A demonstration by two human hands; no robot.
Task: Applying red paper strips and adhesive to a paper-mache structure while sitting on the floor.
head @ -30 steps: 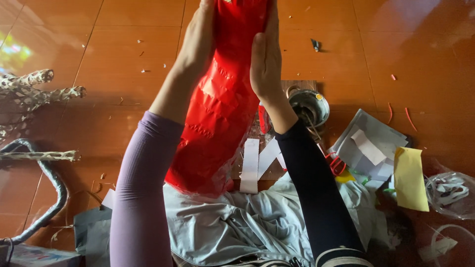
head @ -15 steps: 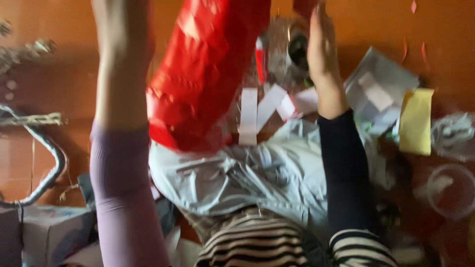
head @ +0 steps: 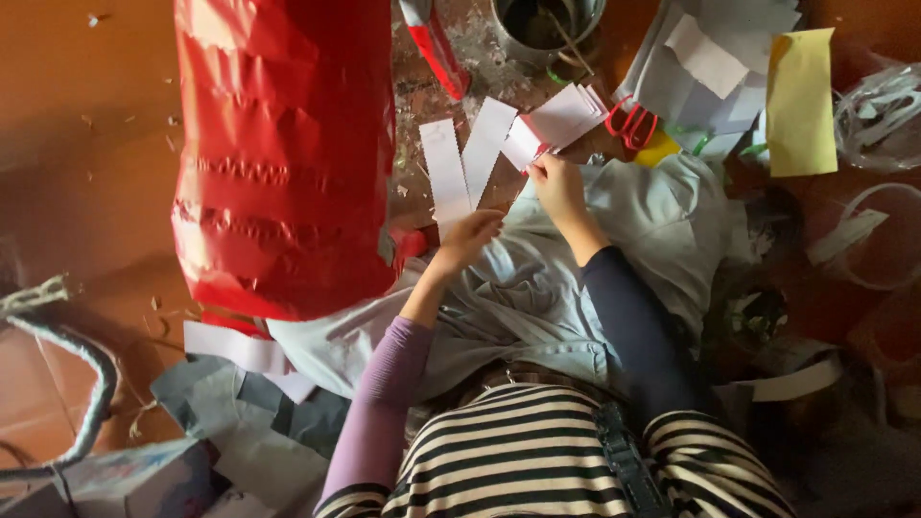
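The left hand (head: 467, 240) pinches the lower end of a white paper strip (head: 444, 173). At its two o'clock, the right hand (head: 558, 187) grips more paper strips (head: 561, 115). A red paper-covered cylinder (head: 283, 153) stands at nine o'clock.

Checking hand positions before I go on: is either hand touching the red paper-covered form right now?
No. Both the left hand and right hand are on the white paper strips, beside the red form.

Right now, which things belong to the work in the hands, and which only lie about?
In hand:
- left hand and right hand on the white paper strips
- red paper-covered form beside them

Lying about:
- red scissors
- yellow sheet
- metal can
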